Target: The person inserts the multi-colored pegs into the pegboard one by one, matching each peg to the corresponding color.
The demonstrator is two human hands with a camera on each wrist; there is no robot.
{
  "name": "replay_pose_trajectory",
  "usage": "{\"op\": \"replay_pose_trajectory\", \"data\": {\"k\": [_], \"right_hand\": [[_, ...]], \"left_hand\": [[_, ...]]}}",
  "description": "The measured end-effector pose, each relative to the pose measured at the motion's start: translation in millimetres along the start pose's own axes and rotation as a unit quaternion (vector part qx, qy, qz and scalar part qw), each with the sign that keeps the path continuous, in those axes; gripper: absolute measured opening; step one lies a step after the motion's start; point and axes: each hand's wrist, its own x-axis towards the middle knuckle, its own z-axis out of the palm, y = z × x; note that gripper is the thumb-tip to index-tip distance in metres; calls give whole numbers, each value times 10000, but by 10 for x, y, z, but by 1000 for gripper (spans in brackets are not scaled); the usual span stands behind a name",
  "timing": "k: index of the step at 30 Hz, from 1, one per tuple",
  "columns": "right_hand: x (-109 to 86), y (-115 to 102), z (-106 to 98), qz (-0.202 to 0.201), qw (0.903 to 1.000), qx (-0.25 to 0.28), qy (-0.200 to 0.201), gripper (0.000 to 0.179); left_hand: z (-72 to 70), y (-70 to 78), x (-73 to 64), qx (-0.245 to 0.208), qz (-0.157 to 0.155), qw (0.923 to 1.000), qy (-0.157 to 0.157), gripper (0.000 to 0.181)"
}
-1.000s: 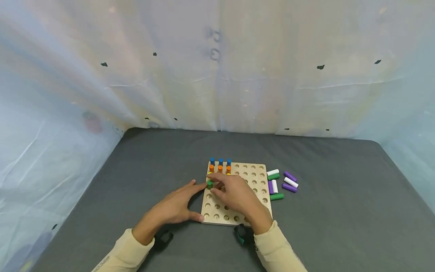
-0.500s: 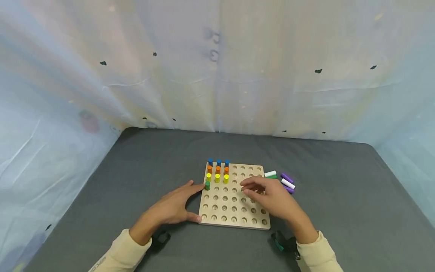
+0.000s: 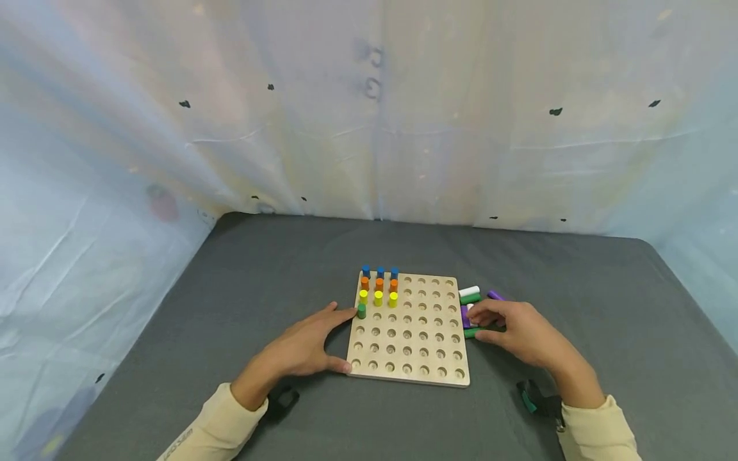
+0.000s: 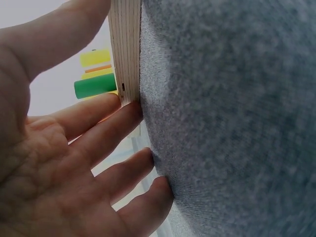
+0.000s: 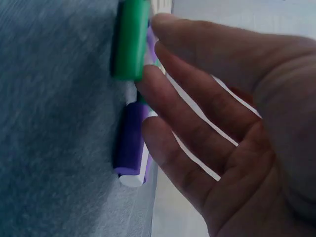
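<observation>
A square wooden pegboard (image 3: 399, 359) lies on the dark cloth. Blue, orange and yellow pegs stand in rows of three at its far left, with one green peg (image 3: 361, 311) in front of them. My left hand (image 3: 302, 346) rests along the board's left side, fingers extended, with fingertips against the edge in the left wrist view. My right hand (image 3: 527, 336) is over the loose pegs on the right, fingers slightly bent and parted. Its thumb is beside a lying green peg (image 5: 131, 44) in the right wrist view; whether they touch I cannot tell.
Right of the board lie loose pegs, among them a white peg (image 3: 469, 291), a green one behind my hand and a purple peg (image 5: 132, 136). My right hand hides some. A pale curtain (image 3: 432, 128) hangs behind the grey-covered table (image 3: 277, 256).
My right hand has left the standing green peg and moved right across the board to the loose pegs. My left hand has stayed at the board's left edge.
</observation>
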Motion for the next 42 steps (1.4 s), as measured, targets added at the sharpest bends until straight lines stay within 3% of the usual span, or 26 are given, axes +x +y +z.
{"op": "replay_pose_trajectory", "data": {"k": [8,16,29,42], "right_hand": [[37,60,19,-79,9997,-215,69,29],[14,77,25,-161,9990,-405,-114,26],[10,47,15,-290,9992,-265,-95,27],[-19,56,-33,-429,9981,-387,227,34]], "left_hand": [[-18,9,17,-8,-101,9999,-23,96],[-14,33,19,56,-64,10000,-45,96],[-4,1,43,73,-5,10000,34,96],[4,-17,22,46,-13,10000,3,96]]}}
